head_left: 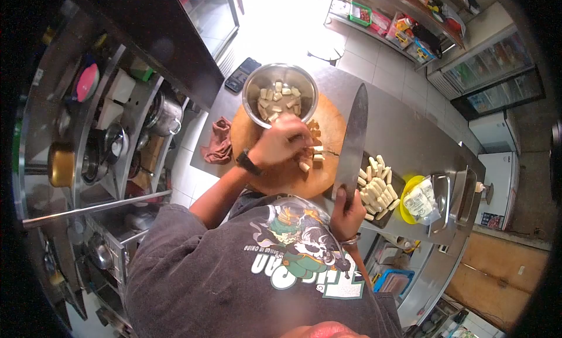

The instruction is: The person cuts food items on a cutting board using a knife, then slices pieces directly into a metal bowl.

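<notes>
My right hand [348, 214] grips the handle of a large kitchen knife [357, 133], its wide blade pointing away from me beside the board. My left hand [285, 142], with a black watch at the wrist, is over the round wooden cutting board [246, 140] at the near rim of a metal bowl [248, 107]. Its fingers are curled, and what they hold, if anything, is hidden. Short cut pieces of a pale stick-shaped food [305, 164] lie on the board beside that hand. More cut pieces [278, 94] are inside the bowl.
A dark tray of whole pale sticks [379, 189] is right of the knife. Beyond it are a yellow bowl [410, 217] with a white package and metal pans [465, 191]. A brown cloth [218, 142] lies left of the board. Shelves with pots [167, 115] stand on the left.
</notes>
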Motion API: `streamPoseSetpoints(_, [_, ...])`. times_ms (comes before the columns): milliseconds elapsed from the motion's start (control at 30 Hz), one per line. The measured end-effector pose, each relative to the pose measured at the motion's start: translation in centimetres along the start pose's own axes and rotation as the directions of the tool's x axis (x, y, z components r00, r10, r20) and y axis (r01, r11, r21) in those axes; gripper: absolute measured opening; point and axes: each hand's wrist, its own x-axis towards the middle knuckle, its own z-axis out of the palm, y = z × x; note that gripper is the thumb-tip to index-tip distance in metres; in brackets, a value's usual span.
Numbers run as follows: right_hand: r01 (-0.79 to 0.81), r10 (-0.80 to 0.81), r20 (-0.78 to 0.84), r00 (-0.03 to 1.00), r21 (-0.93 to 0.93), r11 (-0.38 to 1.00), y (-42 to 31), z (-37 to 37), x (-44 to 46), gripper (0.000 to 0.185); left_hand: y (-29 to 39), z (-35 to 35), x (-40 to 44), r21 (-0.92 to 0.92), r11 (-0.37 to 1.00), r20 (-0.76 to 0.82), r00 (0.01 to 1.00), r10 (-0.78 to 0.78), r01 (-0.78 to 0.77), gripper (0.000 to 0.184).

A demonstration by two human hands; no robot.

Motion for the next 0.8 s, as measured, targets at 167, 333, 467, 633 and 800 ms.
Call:
streamPoseSetpoints(167, [0.031,-0.030,0.019,0.999,-0.051,0.998,0.7,0.0,0.0,0.024,-1.3,5.8,-4.4,0.190,0.965,0.396,0.913,0.093,-0.181,0.028])
streamPoseSetpoints(333, [0.005,-0.004,0.030,1.000,-0.036,0.999,0.9,0.0,-0.1,0.025,-2.2,7.3,-5.9,0.224,0.970,0.390,0.921,-0.003,-0.092,0.021])
streamPoseSetpoints(467, [-0.004,0.006,0.051,0.999,-0.055,0.998,0.8,0.2,0.0,0.025,-3.6,7.7,-7.0,0.255,0.944,0.478,0.876,0.063,-0.208,0.012])
streamPoseSetpoints(633, [0.013,-0.009,0.072,0.997,-0.062,0.998,0.4,0.1,0.1,0.026,-3.3,6.7,-6.5,0.038,0.999,0.427,0.904,-0.007,-0.010,0.014])
streamPoseSetpoints(800, [0.012,-0.007,0.088,0.996,-0.054,0.998,0.6,0.2,-0.2,0.026,0.2,3.8,-4.1,-0.847,0.377,0.245,0.904,-0.351,0.375,0.030])
